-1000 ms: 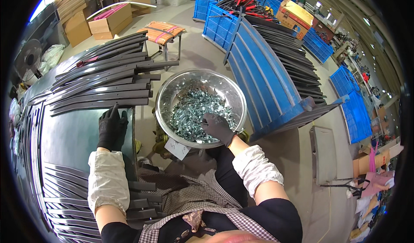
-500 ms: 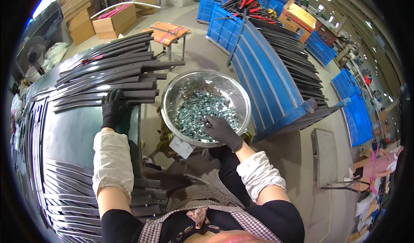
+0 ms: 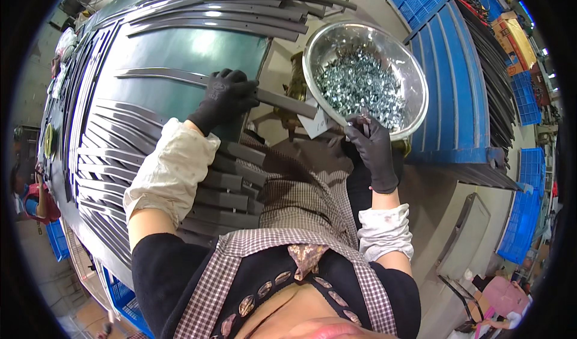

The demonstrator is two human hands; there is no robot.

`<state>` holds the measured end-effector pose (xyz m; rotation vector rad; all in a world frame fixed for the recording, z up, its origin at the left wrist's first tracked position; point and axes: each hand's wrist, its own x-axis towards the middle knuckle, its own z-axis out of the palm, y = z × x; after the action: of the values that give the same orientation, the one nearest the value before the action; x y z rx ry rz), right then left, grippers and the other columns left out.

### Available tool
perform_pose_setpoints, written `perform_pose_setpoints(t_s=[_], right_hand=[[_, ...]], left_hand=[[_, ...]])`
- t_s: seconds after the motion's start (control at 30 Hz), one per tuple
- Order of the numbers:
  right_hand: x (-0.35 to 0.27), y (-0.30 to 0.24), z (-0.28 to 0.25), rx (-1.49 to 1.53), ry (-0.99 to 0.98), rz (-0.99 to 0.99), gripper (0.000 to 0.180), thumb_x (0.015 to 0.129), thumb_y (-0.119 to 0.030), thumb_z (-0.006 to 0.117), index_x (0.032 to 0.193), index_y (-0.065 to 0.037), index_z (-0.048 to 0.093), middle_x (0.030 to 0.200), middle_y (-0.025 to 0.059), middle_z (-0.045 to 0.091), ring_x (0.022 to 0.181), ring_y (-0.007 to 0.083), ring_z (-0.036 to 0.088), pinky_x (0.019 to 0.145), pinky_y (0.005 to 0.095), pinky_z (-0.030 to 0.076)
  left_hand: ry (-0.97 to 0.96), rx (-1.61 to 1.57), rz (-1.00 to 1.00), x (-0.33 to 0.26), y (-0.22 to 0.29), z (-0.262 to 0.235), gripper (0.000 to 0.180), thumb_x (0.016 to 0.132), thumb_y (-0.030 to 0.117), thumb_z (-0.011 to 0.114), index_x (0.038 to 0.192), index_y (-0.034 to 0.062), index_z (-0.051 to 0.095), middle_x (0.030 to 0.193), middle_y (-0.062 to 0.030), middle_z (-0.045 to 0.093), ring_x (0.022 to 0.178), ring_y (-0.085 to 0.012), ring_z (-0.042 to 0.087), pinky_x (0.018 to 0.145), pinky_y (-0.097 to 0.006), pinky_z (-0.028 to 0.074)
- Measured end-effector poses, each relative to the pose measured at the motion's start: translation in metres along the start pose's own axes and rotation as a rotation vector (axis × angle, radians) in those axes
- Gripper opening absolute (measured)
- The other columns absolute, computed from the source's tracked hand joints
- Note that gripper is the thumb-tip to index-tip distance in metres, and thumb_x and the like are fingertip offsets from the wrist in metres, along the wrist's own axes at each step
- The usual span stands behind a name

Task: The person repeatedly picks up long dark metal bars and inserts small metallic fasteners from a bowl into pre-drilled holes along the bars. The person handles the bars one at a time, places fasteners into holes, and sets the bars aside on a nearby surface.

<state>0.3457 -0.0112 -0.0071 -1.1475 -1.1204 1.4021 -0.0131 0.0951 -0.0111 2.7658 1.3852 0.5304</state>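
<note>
My left hand [image 3: 225, 97], in a black glove, is closed around a long dark grey strip [image 3: 288, 103] lying across the green tabletop [image 3: 186, 47]. One end of that strip juts over the table edge toward a steel bowl [image 3: 315, 85]. Inside the bowl lies a heap of small shiny metal pieces [image 3: 360, 80]. At the bowl's near rim my right hand [image 3: 377, 152], gloved too, has its fingertips pinched on a small metal piece [image 3: 364, 124]. The exact shape of that piece is too small to tell.
Several similar dark strips [image 3: 210, 8] lie at the table's far side, and another row [image 3: 126, 149] lies nearer me. Right of the bowl stands a blue metal rack [image 3: 448, 86] of dark strips. A white tag [image 3: 314, 124] hangs below the bowl. Blue crates [image 3: 522, 219] stand farther right.
My left hand has drawn one strip away from the far pile, toward me. My right hand has risen from the heap to the near rim with a small piece. The view has shifted.
</note>
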Motion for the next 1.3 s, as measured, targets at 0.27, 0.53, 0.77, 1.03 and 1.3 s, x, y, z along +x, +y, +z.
perform_pose_setpoints(t_s=[0.27,0.53,0.77,1.03,1.3], right_hand=[[-0.045,0.009,0.025,0.054,-0.090,0.014,0.015,0.090,-0.001,0.068,0.104,-0.003,0.063,0.084,-0.0027,0.061,0.070,0.0023,0.054,0.061,0.0191,0.044],[-0.060,0.030,0.073,0.040,-0.304,-0.131,0.023,0.090,-0.003,0.071,0.110,-0.002,0.061,0.091,0.0010,0.064,0.084,0.0058,0.060,0.073,0.0237,0.052],[-0.058,0.032,0.062,0.004,-0.402,0.094,0.045,0.084,-0.019,0.080,0.121,0.001,0.063,0.093,0.0066,0.066,0.090,0.0101,0.060,0.080,0.0290,0.050],[-0.062,0.044,0.044,-0.245,-0.297,-0.001,0.040,0.086,-0.011,0.071,0.123,0.002,0.063,0.108,0.0059,0.066,0.097,0.0135,0.060,0.088,0.0286,0.048],[-0.059,0.026,0.044,-0.094,-0.248,0.224,0.038,0.082,-0.001,0.069,0.120,0.004,0.064,0.099,0.0006,0.065,0.085,0.0075,0.057,0.078,0.0226,0.046]], left_hand=[[0.023,-0.138,0.028,-0.027,0.025,-0.029,0.042,0.075,0.034,0.078,0.112,0.0148,0.070,0.102,-0.0112,0.064,0.102,-0.0343,0.060,0.087,-0.047,0.046],[-0.351,-0.363,0.242,-0.048,0.139,-0.050,0.039,0.079,0.023,0.076,0.113,0.0059,0.068,0.089,-0.0080,0.066,0.082,-0.0292,0.067,0.069,-0.039,0.054],[-0.113,-0.135,0.598,-0.060,0.128,-0.020,0.031,0.081,0.024,0.067,0.111,0.0146,0.068,0.093,-0.0009,0.064,0.081,-0.0188,0.064,0.066,-0.035,0.050],[-0.021,-0.262,0.568,-0.010,0.100,-0.022,0.053,0.080,0.024,0.067,0.131,0.0088,0.059,0.112,-0.0113,0.061,0.101,-0.0282,0.059,0.086,-0.043,0.048],[-0.036,-0.129,0.330,-0.007,0.044,0.043,0.041,0.083,0.023,0.067,0.122,0.0098,0.063,0.104,-0.0086,0.066,0.088,-0.0298,0.064,0.078,-0.042,0.049]])
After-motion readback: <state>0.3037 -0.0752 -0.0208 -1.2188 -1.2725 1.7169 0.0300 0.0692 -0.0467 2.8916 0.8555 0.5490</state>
